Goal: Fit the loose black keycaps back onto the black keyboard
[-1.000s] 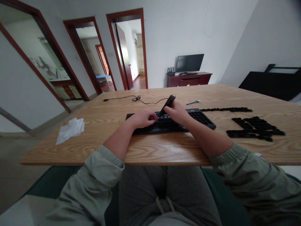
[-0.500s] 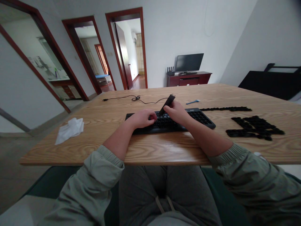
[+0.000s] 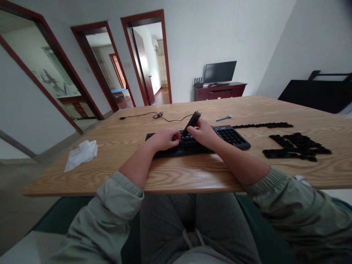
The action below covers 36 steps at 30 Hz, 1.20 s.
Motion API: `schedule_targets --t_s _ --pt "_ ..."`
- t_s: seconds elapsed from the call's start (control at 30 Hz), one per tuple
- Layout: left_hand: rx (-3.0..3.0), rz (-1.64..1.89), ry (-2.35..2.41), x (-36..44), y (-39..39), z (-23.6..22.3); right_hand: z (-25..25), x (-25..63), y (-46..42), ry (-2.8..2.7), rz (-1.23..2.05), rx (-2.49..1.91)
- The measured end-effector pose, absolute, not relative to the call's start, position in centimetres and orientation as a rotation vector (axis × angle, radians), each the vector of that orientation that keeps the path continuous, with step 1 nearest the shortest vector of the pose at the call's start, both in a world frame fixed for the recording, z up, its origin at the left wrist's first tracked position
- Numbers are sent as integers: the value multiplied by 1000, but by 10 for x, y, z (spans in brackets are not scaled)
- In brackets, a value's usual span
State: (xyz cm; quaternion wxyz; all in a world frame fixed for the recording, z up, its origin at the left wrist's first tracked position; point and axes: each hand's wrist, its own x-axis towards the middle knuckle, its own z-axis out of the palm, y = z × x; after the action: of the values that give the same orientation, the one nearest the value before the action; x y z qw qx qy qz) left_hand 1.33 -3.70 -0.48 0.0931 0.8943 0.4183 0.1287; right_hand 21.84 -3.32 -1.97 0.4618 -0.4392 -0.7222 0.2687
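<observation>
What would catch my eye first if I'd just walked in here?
Probably the two hands at the black keyboard mid-table: the right hand grips a tilted black object, while the left hand is curled over the keys. Next, the patch of small black pieces lying to the keyboard's right, and the pale crumpled tissue or cloth at the table's left.

Dark handheld tool (image 3: 191,124): shifted slightly leftward over keyboard (image 3: 233,136), together with the right hand (image 3: 202,132) gripping it. Left hand (image 3: 166,138): slightly leftward also. Keyboard: slightly more far edge exposed beside right hand. Television (image 3: 220,72): slightly farther left in view.
</observation>
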Motion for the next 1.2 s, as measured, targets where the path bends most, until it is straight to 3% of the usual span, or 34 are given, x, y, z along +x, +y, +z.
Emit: schedule_targets --t_s 1.2 --pt "2633 376 1226 17 -39 -3 -20 225 -11 -1851 677 -1094"
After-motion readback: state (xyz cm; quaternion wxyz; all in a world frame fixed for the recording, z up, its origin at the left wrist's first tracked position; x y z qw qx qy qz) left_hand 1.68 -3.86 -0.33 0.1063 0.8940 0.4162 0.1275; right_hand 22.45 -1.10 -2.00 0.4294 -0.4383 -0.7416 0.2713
